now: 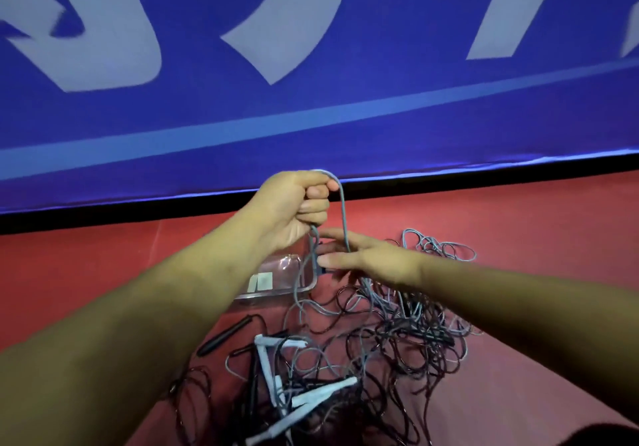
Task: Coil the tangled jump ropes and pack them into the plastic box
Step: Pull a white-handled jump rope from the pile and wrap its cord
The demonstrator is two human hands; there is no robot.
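left grip (294, 207) clamped on rope (343, 210), held high to clear tangle (397, 335) below; right grip (366, 259) apart, steadying strand; box (273, 295) beneath

One cam only, head-worn wide-angle, pitched forward and down. Close in: forearms enter from both bottom corners, left hand (294, 203) and right hand (371, 260) meet mid-frame at arm's reach. Lower half: jump ropes (397, 335) on red floor (539, 238); upper half: blue banner (311, 124).
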